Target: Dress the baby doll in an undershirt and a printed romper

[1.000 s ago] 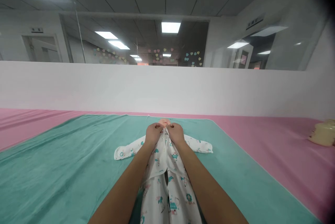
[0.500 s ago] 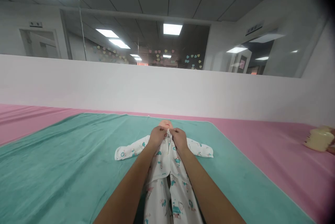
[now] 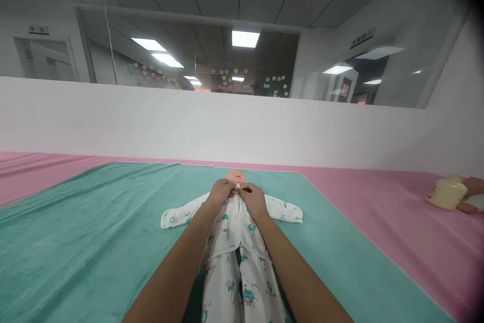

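A baby doll (image 3: 236, 176) lies on its back, its head toward the wall. It wears a white printed baby top (image 3: 227, 227), both sleeves spread sideways, with matching printed trousers (image 3: 223, 282) below. At the collar, my left hand (image 3: 222, 192) pinches the left edge of the front opening. Opposite it, close by, my right hand (image 3: 252, 198) pinches the other edge of the neckline. Both hands' fingers are closed on the fabric just under the doll's chin. Whatever fastener lies between the fingertips is too small and covered to make out.
A green blanket (image 3: 94, 242) lies under the doll, over a pink sheet (image 3: 381, 202). At the far right is another doll in a yellow garment (image 3: 448, 192), partly cut off. Behind stands a white low wall (image 3: 189, 121) with glass above it.
Both hands stay at the collar, and the fabric they pinched up into a peak now lies lower and flatter. The view has shifted slightly, showing more of the doll at far right.
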`<state>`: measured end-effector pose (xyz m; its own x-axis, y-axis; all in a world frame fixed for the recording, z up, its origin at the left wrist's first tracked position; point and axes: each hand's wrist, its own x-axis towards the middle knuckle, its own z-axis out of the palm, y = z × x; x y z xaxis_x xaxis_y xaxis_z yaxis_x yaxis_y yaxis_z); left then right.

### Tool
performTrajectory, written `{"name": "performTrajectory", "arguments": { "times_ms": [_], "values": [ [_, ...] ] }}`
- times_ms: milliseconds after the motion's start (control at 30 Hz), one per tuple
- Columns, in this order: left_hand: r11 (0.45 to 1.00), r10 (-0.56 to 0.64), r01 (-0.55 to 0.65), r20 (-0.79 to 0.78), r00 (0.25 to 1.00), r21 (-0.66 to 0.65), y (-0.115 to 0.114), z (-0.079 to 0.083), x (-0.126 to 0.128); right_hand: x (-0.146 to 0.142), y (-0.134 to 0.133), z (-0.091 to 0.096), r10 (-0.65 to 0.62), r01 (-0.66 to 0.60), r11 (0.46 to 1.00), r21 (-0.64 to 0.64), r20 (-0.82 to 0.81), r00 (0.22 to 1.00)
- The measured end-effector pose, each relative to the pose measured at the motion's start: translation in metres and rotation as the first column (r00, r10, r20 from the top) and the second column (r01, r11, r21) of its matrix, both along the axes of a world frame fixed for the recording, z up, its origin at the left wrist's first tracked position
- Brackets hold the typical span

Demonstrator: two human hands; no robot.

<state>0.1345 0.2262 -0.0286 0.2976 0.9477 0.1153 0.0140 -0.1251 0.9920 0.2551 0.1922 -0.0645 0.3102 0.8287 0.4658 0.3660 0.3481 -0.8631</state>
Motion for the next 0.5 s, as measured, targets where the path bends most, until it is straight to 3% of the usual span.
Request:
{"name": "performTrajectory", "arguments": {
  "times_ms": [167,367,500],
  "values": [
    [0.999,-0.038,0.038,0.002,0.999,-0.034,0.003,0.0,-0.004,-0.003,-0.004,0.004,0.013,-0.013,1.0,0.007,0.03,0.999],
    [0.997,-0.061,0.061,0.003,0.998,-0.056,0.01,-0.004,-0.004,-0.006,-0.007,0.007,-0.014,0.004,0.999,0.053,0.181,0.983],
    [0.998,-0.059,0.058,-0.012,0.998,-0.038,0.008,-0.004,-0.006,-0.007,-0.007,0.007,0.018,-0.025,0.999,0.042,0.154,0.988]
  ]
}}
